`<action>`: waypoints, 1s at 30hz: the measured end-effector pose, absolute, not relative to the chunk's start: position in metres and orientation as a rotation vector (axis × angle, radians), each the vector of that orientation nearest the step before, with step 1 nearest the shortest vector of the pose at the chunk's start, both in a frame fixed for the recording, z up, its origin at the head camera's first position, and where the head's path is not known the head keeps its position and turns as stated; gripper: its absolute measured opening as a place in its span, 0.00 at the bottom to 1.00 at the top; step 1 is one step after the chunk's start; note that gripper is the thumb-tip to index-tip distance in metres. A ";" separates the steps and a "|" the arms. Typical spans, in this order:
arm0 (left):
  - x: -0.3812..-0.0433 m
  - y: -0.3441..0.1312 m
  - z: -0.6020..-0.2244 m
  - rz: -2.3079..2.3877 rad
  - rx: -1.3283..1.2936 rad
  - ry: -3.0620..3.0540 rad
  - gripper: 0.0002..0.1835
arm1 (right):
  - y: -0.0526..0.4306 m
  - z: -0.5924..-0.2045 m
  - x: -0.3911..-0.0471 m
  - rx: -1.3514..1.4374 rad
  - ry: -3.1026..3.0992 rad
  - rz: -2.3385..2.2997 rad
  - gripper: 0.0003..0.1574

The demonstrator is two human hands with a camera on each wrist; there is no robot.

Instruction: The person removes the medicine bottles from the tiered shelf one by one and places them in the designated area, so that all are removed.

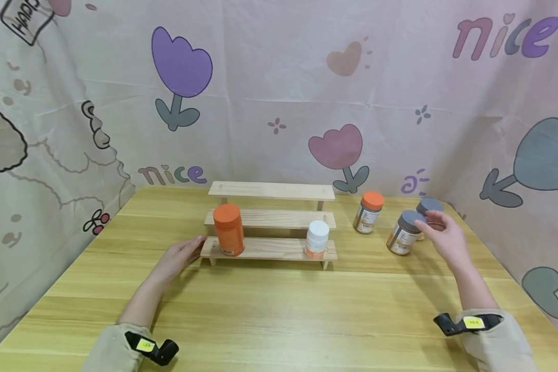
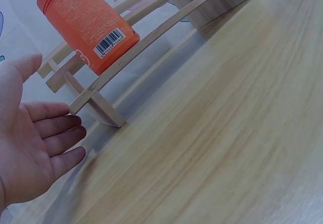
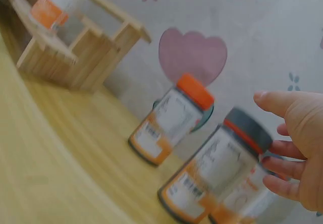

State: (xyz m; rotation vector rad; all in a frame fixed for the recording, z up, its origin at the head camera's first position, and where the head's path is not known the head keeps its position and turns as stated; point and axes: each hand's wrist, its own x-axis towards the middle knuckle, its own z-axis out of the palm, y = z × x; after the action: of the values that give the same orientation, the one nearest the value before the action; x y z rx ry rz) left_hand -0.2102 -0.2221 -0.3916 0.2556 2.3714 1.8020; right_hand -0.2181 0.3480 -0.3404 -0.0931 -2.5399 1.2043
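Observation:
A three-step wooden rack (image 1: 269,249) carries an orange jar (image 1: 229,230) at the left of its lowest step and a white jar (image 1: 317,239) at the right. My left hand (image 1: 179,258) is at the rack's left end, fingers fairly straight and fingertips at the lowest step's corner. To the right, my right hand (image 1: 448,240) is beside a grey-capped bottle (image 1: 402,233), thumb apart from the loosely bent fingers. In the right wrist view those fingers lie close to the grey cap (image 3: 248,129); contact is unclear. A second grey-capped bottle (image 1: 430,205) is partly hidden behind.
An orange-capped bottle (image 1: 368,213) stands between the rack and the grey-capped pair. Behind the wooden table (image 1: 269,320) hangs a printed cloth (image 1: 260,77), which also runs along both sides.

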 end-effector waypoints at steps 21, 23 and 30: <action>-0.212 -0.221 -0.393 1.839 0.262 2.341 0.37 | 0.244 -0.288 -0.213 0.436 -2.470 1.398 0.33; -0.212 -0.221 -0.394 1.841 0.268 2.341 0.37 | 0.231 -0.284 -0.213 0.497 -2.468 1.461 0.32; -0.212 -0.222 -0.395 1.863 0.268 2.329 0.37 | 0.182 -0.270 -0.219 0.692 -2.454 1.643 0.32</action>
State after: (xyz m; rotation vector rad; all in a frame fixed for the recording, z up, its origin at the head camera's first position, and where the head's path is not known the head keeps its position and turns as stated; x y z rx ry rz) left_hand -0.2124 -0.2217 -0.3954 0.2675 2.3289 1.8630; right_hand -0.2189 0.1817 -0.2697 0.6918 -2.4542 1.6430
